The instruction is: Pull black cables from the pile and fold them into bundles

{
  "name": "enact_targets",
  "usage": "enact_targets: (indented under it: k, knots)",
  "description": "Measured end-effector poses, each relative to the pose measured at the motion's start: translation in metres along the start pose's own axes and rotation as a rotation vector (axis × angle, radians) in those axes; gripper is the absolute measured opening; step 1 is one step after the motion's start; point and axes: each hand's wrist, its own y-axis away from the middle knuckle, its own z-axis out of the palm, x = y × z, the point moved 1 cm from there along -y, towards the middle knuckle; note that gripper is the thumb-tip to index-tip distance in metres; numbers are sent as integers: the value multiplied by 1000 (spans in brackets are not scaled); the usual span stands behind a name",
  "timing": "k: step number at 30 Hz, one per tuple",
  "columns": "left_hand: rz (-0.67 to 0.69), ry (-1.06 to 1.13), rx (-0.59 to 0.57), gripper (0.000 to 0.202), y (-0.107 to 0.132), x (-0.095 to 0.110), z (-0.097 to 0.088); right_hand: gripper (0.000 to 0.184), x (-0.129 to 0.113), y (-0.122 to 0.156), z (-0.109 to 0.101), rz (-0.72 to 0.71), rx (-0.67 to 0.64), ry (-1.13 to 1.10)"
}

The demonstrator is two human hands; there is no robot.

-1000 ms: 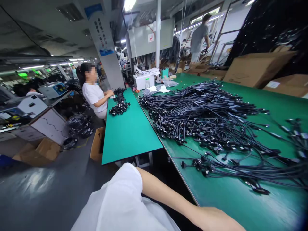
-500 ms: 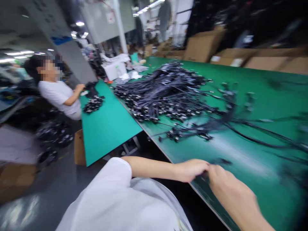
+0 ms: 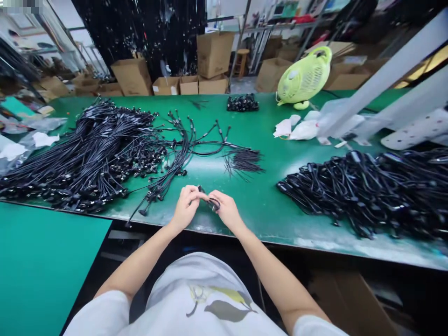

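Near the front edge of the green table (image 3: 266,200), my left hand (image 3: 186,205) and my right hand (image 3: 226,210) meet over a small coiled black cable (image 3: 214,203). Both are closed on it, fingertips almost touching, and a dark end pokes up between them. The fingers cover much of the cable. Just beyond lies a bunch of thin black ties (image 3: 245,160). To the left, several loose black cables (image 3: 178,158) with connector ends trail out from a large pile of straight cables (image 3: 105,144).
On the right lies a heap of folded black cables (image 3: 371,191). A small dark bundle (image 3: 242,102) and a light-green fan (image 3: 305,77) stand at the back. White plastic bags (image 3: 297,128) lie beside a slanted grey post (image 3: 388,70). Cardboard boxes (image 3: 133,77) line the far side.
My view has swung right, from the neighbouring table and a co-worker to the table in front of me. My hands stay together at the black cable.
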Motion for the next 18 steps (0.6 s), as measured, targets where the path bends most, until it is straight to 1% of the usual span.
enact_targets:
  k: [2,3,4,5,7,9,11,12,13,15,16,17,18]
  knots:
    - [46,-48,-166,28,6,3,-2,33,-5,2,-9,-33,2,48]
    - [27,-40,-225,27,9,3,-1,31,-9,3,-12,-71,7,119]
    - [-25,-17,-255,26,10,1,1,29,-13,5,-13,-129,8,216]
    - [-100,25,-247,24,10,-2,2,28,-18,8,-11,-203,8,326]
    - [-264,182,-182,19,8,-10,0,27,-27,17,-3,-361,4,505]
    - [-398,422,-109,20,7,-16,-8,28,-31,27,7,-447,-8,538]
    - [-468,637,-80,32,8,-14,-17,29,-29,34,12,-444,-42,461]
    - [-485,691,-92,39,11,-11,-20,31,-26,36,13,-417,-64,402]
    - [-485,699,-128,44,14,-7,-22,31,-23,37,13,-383,-84,347]
    - [-453,604,-244,46,22,0,-19,31,-17,36,8,-313,-83,284]
    - [-438,531,-276,42,26,1,-15,31,-15,35,5,-283,-61,280]
    - [-424,466,-266,35,30,2,-11,30,-14,33,1,-259,-32,285]
    - [-414,424,-210,31,32,1,-6,30,-14,33,-2,-241,-8,286]
